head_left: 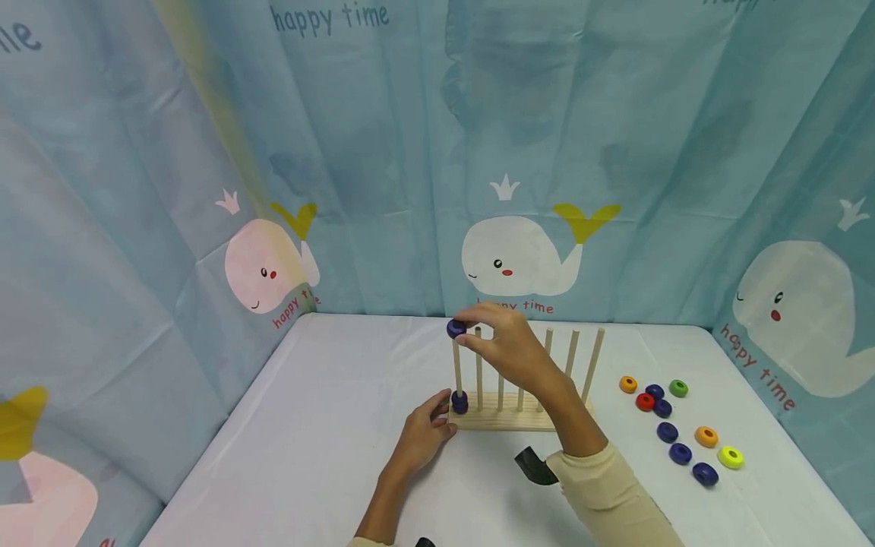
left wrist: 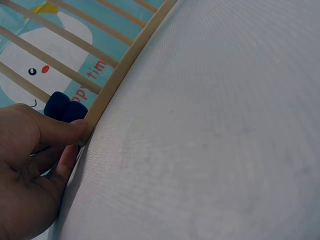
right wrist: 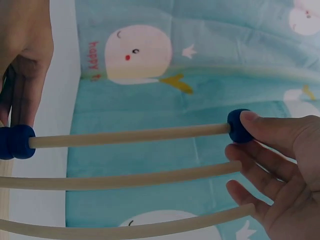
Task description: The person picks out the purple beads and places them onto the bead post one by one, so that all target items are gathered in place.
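A wooden peg rack [head_left: 506, 419] with several upright dowels stands on the white table. My right hand [head_left: 511, 348] pinches a dark blue bead [head_left: 456, 329] at the tip of the leftmost dowel [head_left: 458, 368]. In the right wrist view, the dowel's end meets this bead [right wrist: 239, 125], with the thumb on its near side. Two more blue beads [head_left: 459, 403] are stacked at the foot of the same dowel. At the rack's left end, my left hand [head_left: 418, 434] grips the base, its thumb [left wrist: 75, 129] on the edge beside the stacked beads.
Loose beads lie on the table to the right: several blue ones [head_left: 680, 453], orange [head_left: 706, 436], red [head_left: 645, 402], green [head_left: 678, 388] and yellow [head_left: 731, 456]. A whale-print curtain [head_left: 410, 228] hangs behind the table and along its sides.
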### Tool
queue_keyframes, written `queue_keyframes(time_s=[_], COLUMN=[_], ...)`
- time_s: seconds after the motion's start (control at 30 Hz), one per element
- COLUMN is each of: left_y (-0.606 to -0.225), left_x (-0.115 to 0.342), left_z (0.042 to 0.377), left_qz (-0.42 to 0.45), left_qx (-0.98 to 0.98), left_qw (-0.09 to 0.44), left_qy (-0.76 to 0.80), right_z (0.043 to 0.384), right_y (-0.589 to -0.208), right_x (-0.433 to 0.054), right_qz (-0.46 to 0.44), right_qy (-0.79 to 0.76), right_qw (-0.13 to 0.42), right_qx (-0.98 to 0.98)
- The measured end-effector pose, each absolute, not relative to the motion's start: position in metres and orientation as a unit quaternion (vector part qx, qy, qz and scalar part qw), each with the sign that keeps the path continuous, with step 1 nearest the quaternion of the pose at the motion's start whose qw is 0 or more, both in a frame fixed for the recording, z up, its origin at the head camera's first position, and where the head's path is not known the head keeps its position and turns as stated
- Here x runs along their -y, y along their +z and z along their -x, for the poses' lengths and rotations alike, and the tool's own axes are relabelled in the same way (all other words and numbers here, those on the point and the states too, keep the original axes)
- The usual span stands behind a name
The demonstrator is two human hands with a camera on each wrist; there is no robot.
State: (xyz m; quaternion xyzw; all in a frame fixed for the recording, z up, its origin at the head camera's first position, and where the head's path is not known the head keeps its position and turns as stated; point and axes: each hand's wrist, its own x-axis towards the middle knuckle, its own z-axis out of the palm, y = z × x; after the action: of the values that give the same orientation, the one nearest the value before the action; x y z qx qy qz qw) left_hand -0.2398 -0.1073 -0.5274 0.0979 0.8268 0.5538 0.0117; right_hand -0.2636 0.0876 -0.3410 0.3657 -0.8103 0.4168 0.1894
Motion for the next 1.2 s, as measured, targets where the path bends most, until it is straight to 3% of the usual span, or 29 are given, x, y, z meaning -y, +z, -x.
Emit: queue_keyframes(time_s=[0.67, 1.2], left_y=[-0.528, -0.527], left_x=[0.108, 0.107], left_z=[0.24, 0.239], left_qz=[-0.105, -0.099], left_qx=[-0.827, -0.826], left_qw=[0.011, 0.007], left_qy=[0.552, 0.554], right_z=[0.267, 0.255], right_y=[-0.342, -0.334], right_x=[-0.085, -0.105], right_qz=[-0.341, -0.338], right_qy=[0.408, 0.41], right_qw=[0.18, 0.232], right_qx=[0.828, 0.815])
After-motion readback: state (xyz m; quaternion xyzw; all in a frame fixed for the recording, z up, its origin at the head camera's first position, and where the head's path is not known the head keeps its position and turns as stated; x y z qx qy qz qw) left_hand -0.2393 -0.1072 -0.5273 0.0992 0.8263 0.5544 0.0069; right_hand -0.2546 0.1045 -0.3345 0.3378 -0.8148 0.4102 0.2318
